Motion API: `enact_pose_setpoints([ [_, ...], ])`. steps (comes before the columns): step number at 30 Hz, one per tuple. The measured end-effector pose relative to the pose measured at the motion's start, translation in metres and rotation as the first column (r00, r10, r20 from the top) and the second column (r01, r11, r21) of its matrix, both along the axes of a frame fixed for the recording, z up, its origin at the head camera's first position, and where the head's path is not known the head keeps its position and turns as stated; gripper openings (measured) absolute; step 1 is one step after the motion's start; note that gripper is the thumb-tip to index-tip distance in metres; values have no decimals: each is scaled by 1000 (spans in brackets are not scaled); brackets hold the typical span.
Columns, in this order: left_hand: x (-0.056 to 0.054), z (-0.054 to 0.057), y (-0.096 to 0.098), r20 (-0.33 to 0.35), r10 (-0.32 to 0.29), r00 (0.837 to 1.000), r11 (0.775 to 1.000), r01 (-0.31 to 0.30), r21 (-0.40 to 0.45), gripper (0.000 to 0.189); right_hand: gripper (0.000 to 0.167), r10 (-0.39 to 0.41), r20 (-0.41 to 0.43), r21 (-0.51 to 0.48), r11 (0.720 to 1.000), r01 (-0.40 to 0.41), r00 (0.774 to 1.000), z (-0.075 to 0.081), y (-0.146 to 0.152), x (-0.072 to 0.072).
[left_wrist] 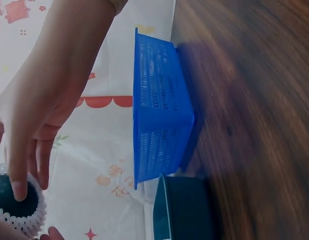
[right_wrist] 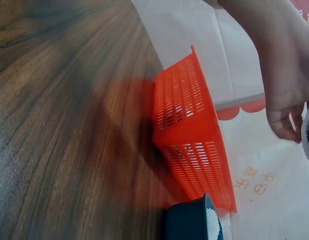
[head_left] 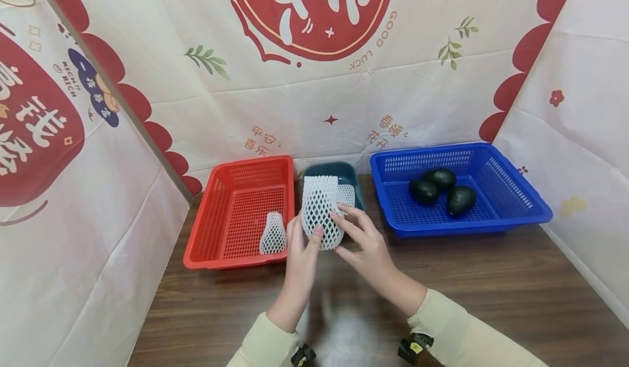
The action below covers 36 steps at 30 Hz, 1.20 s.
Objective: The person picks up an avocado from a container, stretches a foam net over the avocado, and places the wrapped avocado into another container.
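A white foam net sleeve (head_left: pixel 319 203) stands upright between both hands, above the front of the table. Inside its lower end sits a dark green avocado (left_wrist: pixel 4 195). My left hand (head_left: pixel 301 255) grips the sleeve from the left, thumb across the front. From the right, my right hand (head_left: pixel 369 249) holds the sleeve's side with its fingers, while its thumb presses the avocado at the open end. Just behind, more white foam netting (head_left: pixel 347 194) lies in a dark teal bin (head_left: pixel 361 192), partly hidden by the hands.
To the left, a red basket (head_left: pixel 200 236) holds one netted piece (head_left: pixel 273 235) with something dark showing through its mesh. At the right stands a blue basket (head_left: pixel 516 211) with three avocados (head_left: pixel 461 200). Printed cloth walls (head_left: pixel 295 105) enclose the wooden table (head_left: pixel 472 279) behind and at both sides.
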<state>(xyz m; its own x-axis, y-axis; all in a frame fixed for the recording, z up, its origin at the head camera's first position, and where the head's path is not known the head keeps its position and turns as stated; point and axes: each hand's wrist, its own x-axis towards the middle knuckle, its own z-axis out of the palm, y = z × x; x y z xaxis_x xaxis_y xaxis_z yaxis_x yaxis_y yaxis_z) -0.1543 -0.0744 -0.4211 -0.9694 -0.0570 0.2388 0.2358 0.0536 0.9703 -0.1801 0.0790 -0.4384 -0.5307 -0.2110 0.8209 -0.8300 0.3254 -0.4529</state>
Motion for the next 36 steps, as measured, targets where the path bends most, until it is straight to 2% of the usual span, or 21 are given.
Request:
enact_pose_setpoints([
  [3, 0, 4, -8, 18, -7, 1000, 1000, 7, 18, 60, 80, 58, 67, 18, 998, -59, 996, 1, 0, 1],
  [6, -2, 7, -17, 52, -63, 997, 993, 57, 105, 56, 83, 109, 105, 22, 993, -112, 988, 2, -1, 1],
  [10, -4, 9, -28, 86, -133, 987, 976, 115, 185, 55, 75, 128, 88, 70, 988, -135, 988, 2, -4, 2],
  [12, -5, 8, -34, 105, -131, 986, 977, 111, 182, 60, 71, 135, 75, 108, 984, -143, 988, 3, -7, 3],
  [16, -7, 7, -44, 164, -41, 986, 990, 17, 143, 71, 61, 187, 80, 162, 967, -198, 979, 4, -14, 4],
  [19, -10, 7, -56, 197, 36, 980, 990, -62, 127, 74, 55, 192, 124, 188, 959, -213, 973, 5, -21, 5],
  [21, -13, 6, -67, 210, 82, 974, 989, -106, 107, 73, 52, 153, 172, 216, 958, -189, 973, 4, -27, 4],
  [24, -21, 4, -90, 245, 158, 956, 984, -173, 39, 73, 49, 60, 243, 302, 944, -134, 968, 0, -39, 1],
  [26, -26, 3, -105, 278, 192, 941, 980, -198, -7, 73, 47, 6, 265, 378, 919, -110, 964, -5, -48, -3],
  [28, -31, 2, -119, 310, 210, 927, 978, -202, -58, 73, 45, -31, 281, 457, 883, -105, 959, -11, -57, -8],
  [34, -48, -4, -148, 379, 211, 901, 967, -137, -213, 73, 41, -77, 312, 662, 733, -158, 947, -28, -77, -21],
  [36, -53, -6, -155, 390, 217, 895, 958, -119, -261, 74, 37, -65, 290, 685, 711, -160, 955, -32, -82, -24],
])
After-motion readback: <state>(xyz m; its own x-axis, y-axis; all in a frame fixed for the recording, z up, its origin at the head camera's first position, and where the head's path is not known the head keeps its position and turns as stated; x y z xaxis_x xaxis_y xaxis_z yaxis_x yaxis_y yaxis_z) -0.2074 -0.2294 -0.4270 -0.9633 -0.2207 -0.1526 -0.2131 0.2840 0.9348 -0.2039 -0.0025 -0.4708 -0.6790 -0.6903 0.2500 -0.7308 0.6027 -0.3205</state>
